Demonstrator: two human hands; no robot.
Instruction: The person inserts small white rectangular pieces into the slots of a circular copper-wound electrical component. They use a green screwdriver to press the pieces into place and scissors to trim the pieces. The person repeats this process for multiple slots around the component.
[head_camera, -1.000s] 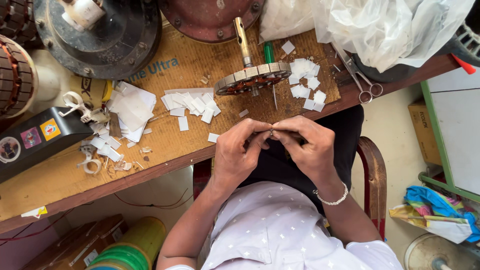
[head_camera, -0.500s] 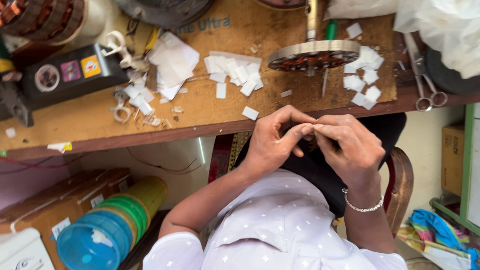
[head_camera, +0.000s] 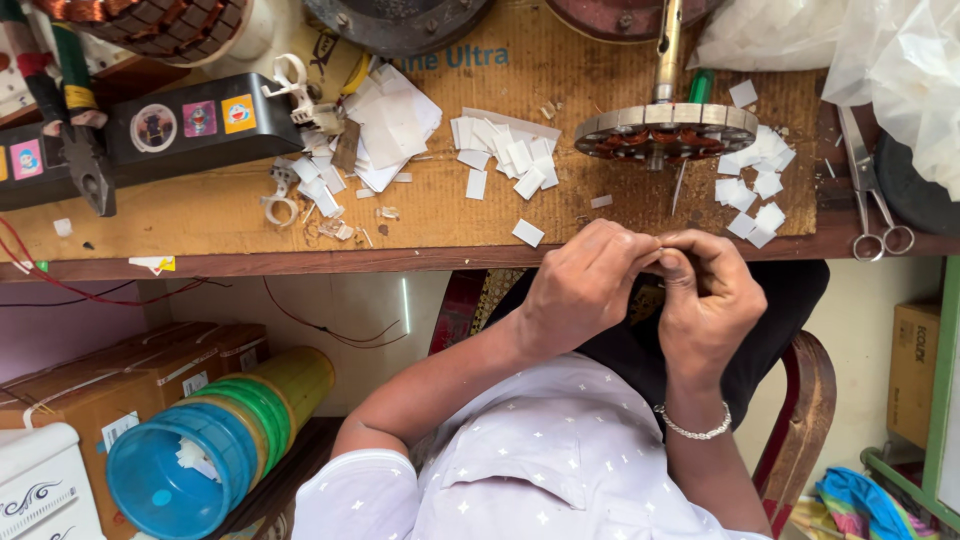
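My left hand (head_camera: 580, 290) and my right hand (head_camera: 700, 295) meet fingertip to fingertip just below the front edge of the wooden workbench (head_camera: 240, 215). Together they pinch a small pale piece (head_camera: 652, 243), which the fingers mostly hide. A thin bracelet circles my right wrist. Just beyond my hands on the bench lies a round wound motor disc (head_camera: 665, 130) on a shaft. White paper slips (head_camera: 505, 155) lie to its left, with more slips (head_camera: 755, 190) to its right. One loose slip (head_camera: 527, 232) lies near my left hand.
Scissors (head_camera: 870, 205) lie at the bench's right end under a crumpled plastic bag (head_camera: 890, 60). At the left sit a black box with stickers (head_camera: 190, 125) and pliers (head_camera: 92, 170). Below are stacked coloured plastic tubs (head_camera: 200, 450), cardboard boxes (head_camera: 130, 385) and a red chair back (head_camera: 805, 400).
The view has shifted, so the bench and my hands sit further right in the picture. My hands stay together, fingers working the small piece.
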